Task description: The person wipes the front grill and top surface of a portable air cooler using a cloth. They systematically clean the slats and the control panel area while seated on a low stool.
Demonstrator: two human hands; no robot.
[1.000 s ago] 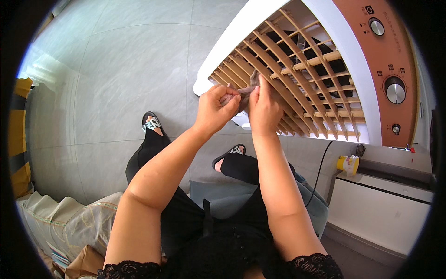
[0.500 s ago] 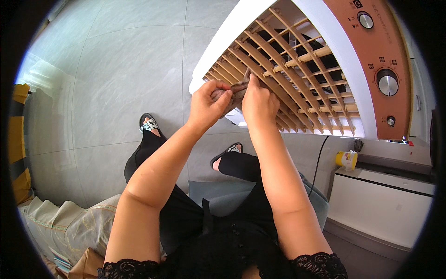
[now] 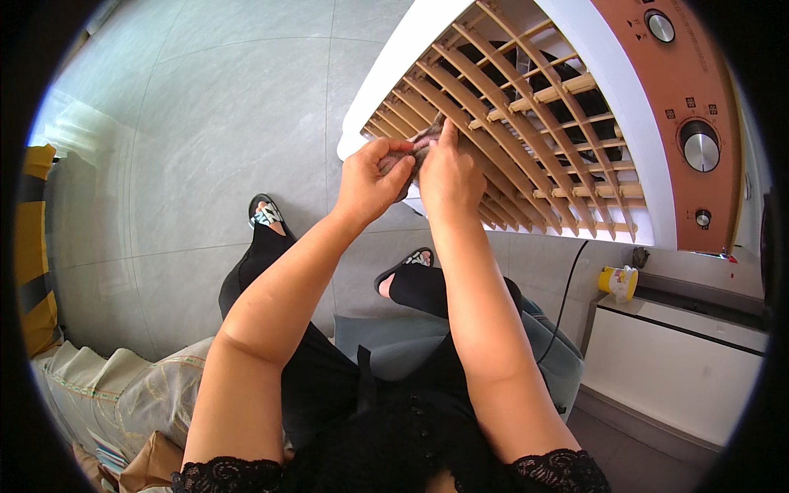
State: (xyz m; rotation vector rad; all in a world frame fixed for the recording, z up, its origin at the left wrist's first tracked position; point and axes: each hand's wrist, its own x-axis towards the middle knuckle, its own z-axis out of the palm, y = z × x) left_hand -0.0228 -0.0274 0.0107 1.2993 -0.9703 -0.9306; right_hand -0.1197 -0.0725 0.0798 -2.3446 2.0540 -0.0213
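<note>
A white air cooler [image 3: 386, 62] with a tan slatted grille [image 3: 526, 107] and a copper-coloured knob panel [image 3: 670, 90] stands in front of me, to the right. Between my hands is a crumpled brownish-grey cloth [image 3: 423, 141], up against the slats at the grille's lower left. My left hand [image 3: 370, 181] pinches the cloth between thumb and fingers. My right hand [image 3: 452, 171] is closed on its other side, index finger pointing along a slat. Part of the cloth is hidden behind my fingers.
A black cord [image 3: 563, 304] runs down beside the cooler. At the right, a yellow tub [image 3: 618, 283] stands on a white cabinet [image 3: 670, 361]. A blue-grey seat [image 3: 386, 337] is under me; a greyish covered heap [image 3: 123, 394] lies at lower left. Grey floor tiles [image 3: 230, 107] spread ahead.
My right hand has shifted slightly left, closer to my left hand, and its index finger is straighter against the slats. The cooler sits a little further right in the picture.
</note>
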